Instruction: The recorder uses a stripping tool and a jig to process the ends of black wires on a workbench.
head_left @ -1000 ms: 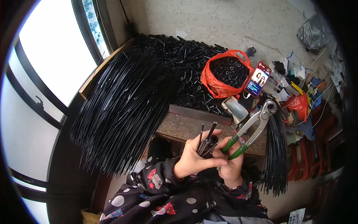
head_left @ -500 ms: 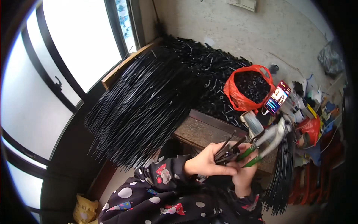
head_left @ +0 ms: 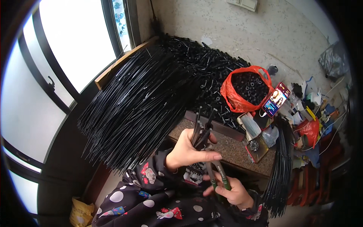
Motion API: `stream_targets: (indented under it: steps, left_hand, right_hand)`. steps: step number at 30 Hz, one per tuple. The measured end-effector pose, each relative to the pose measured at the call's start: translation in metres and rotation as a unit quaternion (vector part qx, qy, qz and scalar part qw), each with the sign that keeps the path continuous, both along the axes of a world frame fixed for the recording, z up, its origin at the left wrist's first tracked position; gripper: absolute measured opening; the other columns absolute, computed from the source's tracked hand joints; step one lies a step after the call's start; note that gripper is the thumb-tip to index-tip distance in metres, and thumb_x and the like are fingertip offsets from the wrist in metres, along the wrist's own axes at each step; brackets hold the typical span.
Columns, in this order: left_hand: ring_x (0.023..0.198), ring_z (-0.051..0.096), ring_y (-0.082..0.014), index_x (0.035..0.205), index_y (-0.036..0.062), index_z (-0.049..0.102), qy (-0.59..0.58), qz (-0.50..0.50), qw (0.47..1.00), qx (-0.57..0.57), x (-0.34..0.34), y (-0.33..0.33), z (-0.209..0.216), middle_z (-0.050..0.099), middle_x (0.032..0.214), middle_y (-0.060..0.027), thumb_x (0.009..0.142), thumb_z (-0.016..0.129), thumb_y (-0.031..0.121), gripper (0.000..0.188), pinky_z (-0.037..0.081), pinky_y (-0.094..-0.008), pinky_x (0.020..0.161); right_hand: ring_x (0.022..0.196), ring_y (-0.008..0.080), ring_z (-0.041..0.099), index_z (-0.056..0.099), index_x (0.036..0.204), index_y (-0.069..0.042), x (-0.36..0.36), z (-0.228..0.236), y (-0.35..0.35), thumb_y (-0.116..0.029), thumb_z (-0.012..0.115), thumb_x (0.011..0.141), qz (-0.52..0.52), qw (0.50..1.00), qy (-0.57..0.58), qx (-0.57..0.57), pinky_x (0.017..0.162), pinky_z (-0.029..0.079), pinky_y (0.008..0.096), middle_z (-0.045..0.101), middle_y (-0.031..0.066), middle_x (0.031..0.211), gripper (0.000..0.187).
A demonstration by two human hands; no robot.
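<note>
Several thin black rods with thicker black tubular ends (head_left: 204, 130) stand up out of my left hand (head_left: 185, 151), whose fingers are wrapped round them. My right hand (head_left: 236, 193) is closed on the green handles of a pair of pliers (head_left: 221, 172). The pliers point up toward the lower end of the held rods, close under my left thumb. Their jaws are mostly hidden by my left hand, so I cannot tell whether they grip a part. A large sheaf of thin black rods (head_left: 128, 106) lies to the left of my hands.
Short black tubes (head_left: 213, 60) are heaped at the back of the table (head_left: 242, 157). A red bag (head_left: 234, 99) holds black rings. Right of it stands a lit phone (head_left: 276, 99), with a small tin (head_left: 261, 155) nearer me. More black rods (head_left: 280, 170) hang over the right edge.
My right hand has come down with the pliers and turned them from pointing right to pointing up at the rods. My left hand has moved left and up, tilting the rods more upright.
</note>
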State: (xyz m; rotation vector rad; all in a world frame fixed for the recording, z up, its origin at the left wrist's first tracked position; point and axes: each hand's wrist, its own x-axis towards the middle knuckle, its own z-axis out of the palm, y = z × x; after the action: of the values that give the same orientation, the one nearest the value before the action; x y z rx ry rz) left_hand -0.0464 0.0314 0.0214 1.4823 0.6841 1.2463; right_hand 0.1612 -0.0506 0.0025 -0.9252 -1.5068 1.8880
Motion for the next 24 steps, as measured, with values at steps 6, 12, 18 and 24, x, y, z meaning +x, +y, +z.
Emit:
stream_targets:
  steps: [6, 12, 18, 24]
  left_hand:
    - [0.058, 0.044, -0.0004, 0.077, 0.0019, 0.056, -0.04, 0.048, 0.998, 0.008, 0.012, -0.01, -0.01, 0.051, 0.063, 0.0053, 0.065, 0.077, 0.01, 0.025, 0.035, -0.0166, 0.051]
    - [0.058, 0.045, -0.0014, 0.072, 0.0058, 0.054, -0.023, 0.02, 0.998, -0.054, 0.014, -0.009, -0.011, 0.052, 0.062, 0.0052, 0.063, 0.076, 0.009, 0.024, 0.035, -0.0174, 0.052]
    - [0.061, 0.041, 0.0006, 0.084, 0.0031, 0.054, -0.06, -0.013, 0.998, 0.008, 0.013, -0.008, -0.001, 0.049, 0.066, 0.007, 0.064, 0.076, 0.006, 0.03, 0.035, -0.0167, 0.053]
    - [0.06, 0.041, -0.0009, 0.076, 0.006, 0.05, -0.115, 0.037, 0.993, 0.003, 0.016, -0.014, 0.009, 0.048, 0.064, 0.0061, 0.06, 0.079, 0.008, 0.033, 0.032, -0.0177, 0.051]
  right_hand:
    - [0.068, 0.0195, 0.059, 0.033, 0.128, 0.004, 0.017, 0.017, 0.004, -0.017, 0.044, 0.092, 0.058, 0.979, 0.004, -0.196, 0.065, 0.047, 0.028, 0.059, 0.0144, 0.082, 0.043]
    - [0.057, 0.0139, 0.057, 0.05, 0.106, 0.003, 0.02, 0.015, -0.003, -0.01, 0.05, 0.088, -0.046, 0.92, -0.333, 0.2, 0.053, 0.045, 0.0268, 0.058, 0.0069, 0.067, 0.022]
    - [0.057, 0.0131, 0.059, 0.049, 0.107, 0.003, 0.004, 0.004, -0.012, -0.006, 0.05, 0.086, -0.089, 0.949, -0.249, 0.172, 0.055, 0.047, 0.0252, 0.06, 0.0065, 0.068, 0.023]
    - [0.055, 0.0112, 0.056, 0.05, 0.109, 0.004, -0.012, -0.002, -0.007, -0.004, 0.052, 0.084, -0.155, 0.881, -0.238, 0.379, 0.053, 0.046, 0.025, 0.058, 0.0051, 0.068, 0.026]
